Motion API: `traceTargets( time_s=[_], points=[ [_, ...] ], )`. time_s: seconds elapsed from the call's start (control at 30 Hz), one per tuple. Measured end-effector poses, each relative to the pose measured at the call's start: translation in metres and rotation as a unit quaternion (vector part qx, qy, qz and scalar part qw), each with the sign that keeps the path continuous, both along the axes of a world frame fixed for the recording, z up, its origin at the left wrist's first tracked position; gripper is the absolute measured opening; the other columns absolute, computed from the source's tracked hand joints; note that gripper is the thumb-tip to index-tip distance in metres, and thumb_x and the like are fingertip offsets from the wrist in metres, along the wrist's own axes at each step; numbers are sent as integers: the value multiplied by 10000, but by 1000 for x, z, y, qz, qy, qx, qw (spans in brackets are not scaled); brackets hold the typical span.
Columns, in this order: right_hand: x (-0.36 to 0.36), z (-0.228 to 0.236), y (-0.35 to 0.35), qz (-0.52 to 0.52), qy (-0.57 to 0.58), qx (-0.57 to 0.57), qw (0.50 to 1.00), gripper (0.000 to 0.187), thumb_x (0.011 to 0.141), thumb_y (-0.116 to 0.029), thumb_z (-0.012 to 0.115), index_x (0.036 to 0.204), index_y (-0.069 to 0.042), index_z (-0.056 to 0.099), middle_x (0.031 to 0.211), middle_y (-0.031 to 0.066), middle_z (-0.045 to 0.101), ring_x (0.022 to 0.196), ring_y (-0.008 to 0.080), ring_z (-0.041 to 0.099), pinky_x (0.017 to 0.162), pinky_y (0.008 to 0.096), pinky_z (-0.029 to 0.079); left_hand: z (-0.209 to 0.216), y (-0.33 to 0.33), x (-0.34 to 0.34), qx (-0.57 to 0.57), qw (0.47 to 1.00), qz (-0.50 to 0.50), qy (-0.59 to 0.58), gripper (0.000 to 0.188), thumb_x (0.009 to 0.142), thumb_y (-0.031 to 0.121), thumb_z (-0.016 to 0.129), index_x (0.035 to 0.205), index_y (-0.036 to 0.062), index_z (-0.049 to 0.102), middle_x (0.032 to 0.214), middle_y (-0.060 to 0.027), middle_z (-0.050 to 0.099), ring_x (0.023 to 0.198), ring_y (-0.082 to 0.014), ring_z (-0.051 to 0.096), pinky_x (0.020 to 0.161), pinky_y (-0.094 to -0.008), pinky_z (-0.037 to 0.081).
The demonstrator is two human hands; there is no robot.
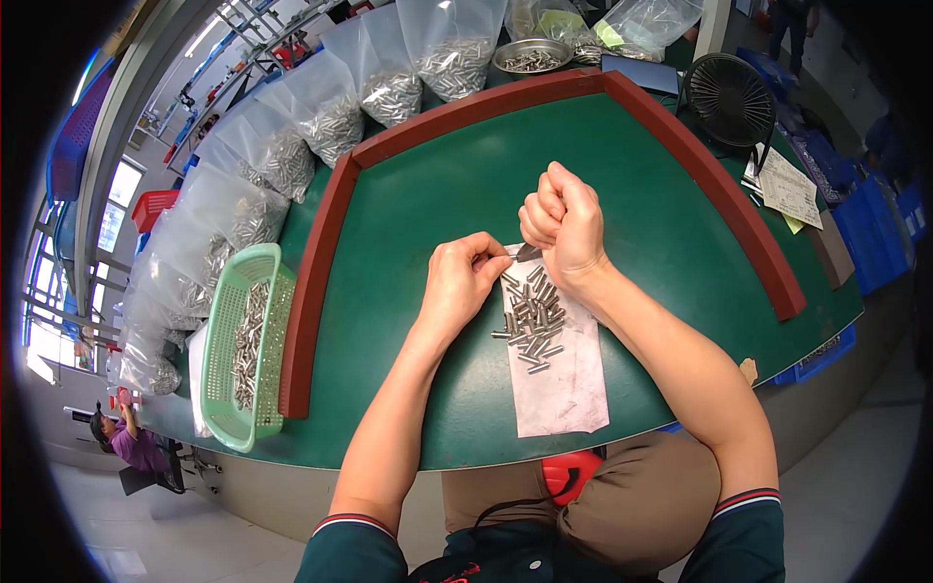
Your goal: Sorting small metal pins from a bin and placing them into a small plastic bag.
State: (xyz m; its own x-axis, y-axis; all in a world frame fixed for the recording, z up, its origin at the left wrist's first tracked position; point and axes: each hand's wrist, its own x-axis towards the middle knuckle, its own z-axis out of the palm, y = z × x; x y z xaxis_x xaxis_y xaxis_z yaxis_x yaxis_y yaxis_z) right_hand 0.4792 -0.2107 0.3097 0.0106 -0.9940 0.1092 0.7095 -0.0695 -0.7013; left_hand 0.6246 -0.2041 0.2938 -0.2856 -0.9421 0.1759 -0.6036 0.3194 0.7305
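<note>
My left hand [459, 280] is closed in a pinch, with a small metal pin [512, 257] between thumb and forefinger. My right hand [566, 225] is wrapped in a fist round a tool with a dark, blade-like tip [528, 253]; its handle is hidden by the fingers. The tip comes very close to the pin, and I cannot tell if they touch. Just below both hands, a loose pile of short silvery metal pins [535, 319] lies on a stained whitish sheet [559, 403].
A dark red rim [326, 262] bounds the green tabletop [428, 175]. Left of it stands a green basket [219, 321] of metal pieces. Clear bags [453, 63] of pins line the back and left. A metal bowl [533, 58], black fan [731, 97] and papers [789, 189] sit beyond.
</note>
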Motion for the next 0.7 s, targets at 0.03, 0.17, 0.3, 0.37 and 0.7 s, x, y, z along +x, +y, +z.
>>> traceTargets(
  time_s=[0.03, 0.17, 0.3, 0.37, 0.7],
  points=[
    [1, 1, 1, -5, 8, -4, 1000, 427, 911, -270, 343, 519, -137, 240, 405, -29, 207, 374, 80, 136, 369, 258, 130, 0, 0, 0, 0, 1000, 0, 0, 76, 722, 29, 650, 725, -35, 609, 532, 19, 460, 509, -43, 383, 460, -227, 327],
    [9, 2, 4, -17, 41, -22, 999, 428, 913, -266, 341, 518, -129, 248, 405, -32, 217, 373, 75, 139, 369, 253, 121, 2, 0, 0, 8, 1000, -2, 2, 67, 721, 22, 644, 718, -35, 608, 531, 17, 463, 508, -44, 384, 460, -226, 325],
    [17, 0, 4, -42, 69, -70, 994, 421, 908, -245, 354, 517, -118, 263, 405, -28, 233, 362, 67, 165, 362, 251, 130, 4, 1, 0, 23, 1000, 0, 5, 66, 723, 19, 639, 714, -37, 604, 536, 17, 468, 511, -44, 388, 460, -225, 326],
    [16, 0, 2, -48, 66, -71, 994, 415, 904, -237, 362, 519, -114, 268, 409, -26, 241, 358, 65, 174, 359, 250, 134, 1, 0, 0, 21, 1000, 0, 15, 77, 713, 32, 633, 719, -38, 603, 533, -37, 489, 494, -91, 421, 473, -262, 354],
    [1, -3, -2, -22, -32, 13, 999, 414, 875, -234, 410, 505, -116, 268, 425, -41, 248, 347, 61, 198, 349, 250, 148, 2, -1, 2, 42, 998, -4, 57, 98, 757, 54, 627, 745, -37, 591, 554, 20, 460, 527, -40, 379, 473, -214, 320]
  ],
)
